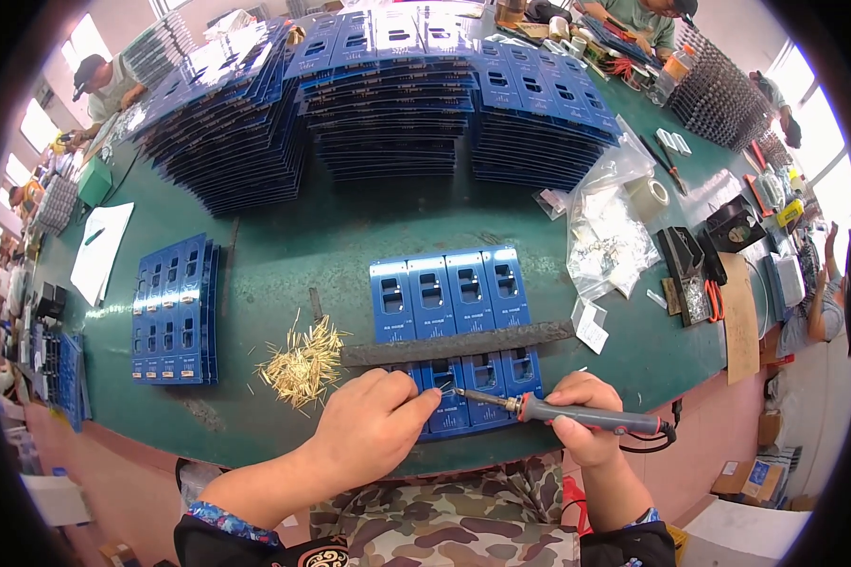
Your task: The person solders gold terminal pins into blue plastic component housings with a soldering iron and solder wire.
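Camouflage cloth [444, 534] covers the person's lap beside the green tabletop [265, 255]. Their right hand [586, 416] grips a soldering iron [603, 418], its tip over the near half of a blue board panel [452, 326] crossed by a dark bar [463, 344]. The left hand [373, 420] is closed in a pinch beside the tip; anything between its fingers is too small to tell.

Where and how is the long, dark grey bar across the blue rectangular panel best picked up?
I'd take the long, dark grey bar by its right end, from the right, pinching its long sides: that end juts past the blue rectangular panel. The left end looks worse, close to the loose pile of thin gold pins.
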`<state>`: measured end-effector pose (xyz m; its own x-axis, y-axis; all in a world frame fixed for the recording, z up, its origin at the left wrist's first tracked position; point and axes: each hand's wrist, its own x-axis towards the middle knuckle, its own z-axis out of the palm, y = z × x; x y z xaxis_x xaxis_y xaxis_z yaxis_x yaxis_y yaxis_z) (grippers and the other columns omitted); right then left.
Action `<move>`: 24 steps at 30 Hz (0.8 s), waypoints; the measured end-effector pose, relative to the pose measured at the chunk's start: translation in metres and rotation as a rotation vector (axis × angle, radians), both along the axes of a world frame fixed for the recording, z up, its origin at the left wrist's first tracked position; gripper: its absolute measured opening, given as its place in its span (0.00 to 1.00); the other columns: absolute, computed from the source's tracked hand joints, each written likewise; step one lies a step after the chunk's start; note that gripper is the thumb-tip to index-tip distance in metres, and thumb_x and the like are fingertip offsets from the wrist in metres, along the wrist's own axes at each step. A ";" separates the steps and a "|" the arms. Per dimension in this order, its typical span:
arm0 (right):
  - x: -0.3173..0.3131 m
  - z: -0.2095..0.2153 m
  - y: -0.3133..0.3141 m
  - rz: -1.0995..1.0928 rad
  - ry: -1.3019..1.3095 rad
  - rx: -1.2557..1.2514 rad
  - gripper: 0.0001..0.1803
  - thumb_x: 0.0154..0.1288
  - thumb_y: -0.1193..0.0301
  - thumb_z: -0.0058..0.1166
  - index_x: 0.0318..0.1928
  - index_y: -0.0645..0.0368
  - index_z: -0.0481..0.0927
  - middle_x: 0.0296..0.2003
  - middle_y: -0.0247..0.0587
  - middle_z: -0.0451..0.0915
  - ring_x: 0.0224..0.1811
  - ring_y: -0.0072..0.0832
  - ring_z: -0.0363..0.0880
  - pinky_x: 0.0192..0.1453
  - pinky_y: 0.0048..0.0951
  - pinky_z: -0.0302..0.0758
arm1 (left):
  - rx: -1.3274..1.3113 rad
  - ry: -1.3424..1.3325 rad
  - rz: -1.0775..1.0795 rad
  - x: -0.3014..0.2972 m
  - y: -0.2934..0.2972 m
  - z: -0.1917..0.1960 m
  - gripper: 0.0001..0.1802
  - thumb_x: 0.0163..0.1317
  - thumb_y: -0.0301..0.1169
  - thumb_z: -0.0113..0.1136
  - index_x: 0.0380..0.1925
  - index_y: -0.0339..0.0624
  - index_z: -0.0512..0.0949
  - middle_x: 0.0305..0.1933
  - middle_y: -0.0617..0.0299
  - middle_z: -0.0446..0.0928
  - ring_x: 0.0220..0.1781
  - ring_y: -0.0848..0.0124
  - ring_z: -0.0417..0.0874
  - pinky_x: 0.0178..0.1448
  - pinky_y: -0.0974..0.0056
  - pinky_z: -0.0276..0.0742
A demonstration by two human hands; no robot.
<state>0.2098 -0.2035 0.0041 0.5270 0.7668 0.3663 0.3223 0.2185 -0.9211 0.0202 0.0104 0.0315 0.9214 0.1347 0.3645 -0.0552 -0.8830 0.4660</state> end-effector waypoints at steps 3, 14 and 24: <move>0.001 -0.001 0.000 0.004 -0.017 0.003 0.11 0.52 0.73 0.64 0.35 0.65 0.80 0.28 0.44 0.82 0.26 0.31 0.77 0.31 0.30 0.73 | 0.001 -0.004 -0.001 0.001 0.000 -0.001 0.17 0.45 0.21 0.65 0.39 0.42 0.81 0.30 0.61 0.73 0.30 0.62 0.76 0.30 0.61 0.73; -0.001 -0.001 -0.001 -0.011 0.004 0.025 0.11 0.52 0.71 0.64 0.35 0.65 0.80 0.27 0.44 0.82 0.25 0.30 0.77 0.30 0.29 0.73 | 0.007 -0.020 -0.004 0.000 0.000 0.000 0.16 0.45 0.21 0.66 0.38 0.42 0.82 0.29 0.62 0.73 0.28 0.63 0.75 0.29 0.61 0.72; -0.001 0.000 0.000 0.007 -0.031 0.023 0.11 0.52 0.72 0.63 0.34 0.65 0.80 0.26 0.44 0.81 0.24 0.31 0.77 0.30 0.29 0.73 | 0.027 -0.007 -0.009 -0.001 -0.001 -0.001 0.17 0.44 0.21 0.66 0.38 0.42 0.82 0.30 0.62 0.72 0.29 0.63 0.75 0.30 0.61 0.73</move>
